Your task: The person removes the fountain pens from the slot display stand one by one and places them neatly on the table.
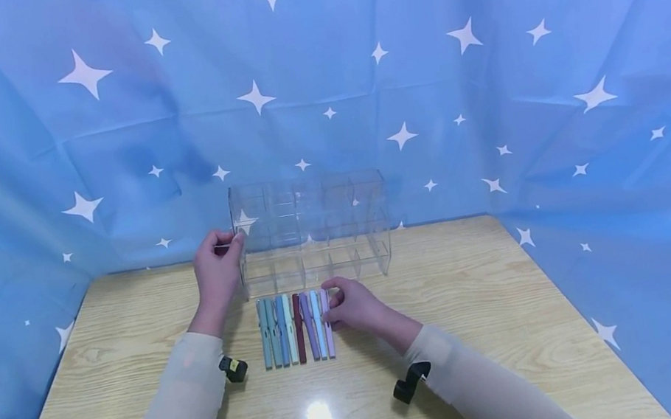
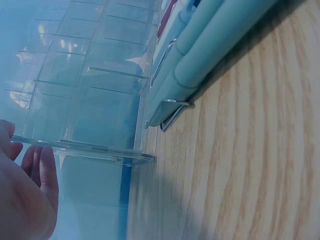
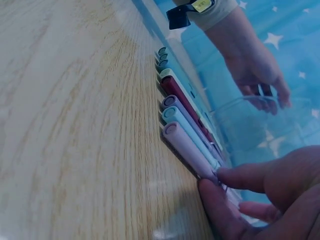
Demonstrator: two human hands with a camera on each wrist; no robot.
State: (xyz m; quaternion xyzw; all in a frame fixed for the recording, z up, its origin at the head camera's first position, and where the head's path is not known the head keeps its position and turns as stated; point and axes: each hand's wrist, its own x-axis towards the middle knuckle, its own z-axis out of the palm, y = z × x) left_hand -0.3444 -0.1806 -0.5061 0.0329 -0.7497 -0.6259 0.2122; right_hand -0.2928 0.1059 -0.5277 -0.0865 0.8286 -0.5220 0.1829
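Observation:
A clear plastic organizer [image 1: 319, 276] with several compartments stands at the back of the table. At its left side, my left hand [image 1: 216, 269] pinches the edge of the side wall between thumb and fingers [image 2: 47, 172]. In front of the organizer lies a row of several pens side by side, from a teal pen [image 1: 265, 338] on the left, past a dark red pen [image 1: 299, 332], to a lilac pen [image 1: 330, 341] at the right end. My right hand [image 1: 360, 308] pinches that lilac pen near its clip end, which the fingers partly hide. A light blue pen [image 3: 177, 120] lies beside it.
The wooden table [image 1: 474, 305] spreads out on both sides and in front. A blue curtain [image 1: 309, 57] with white stars hangs close behind the organizer and along both sides. Black wrist cameras [image 1: 233, 369] sit on both sleeves.

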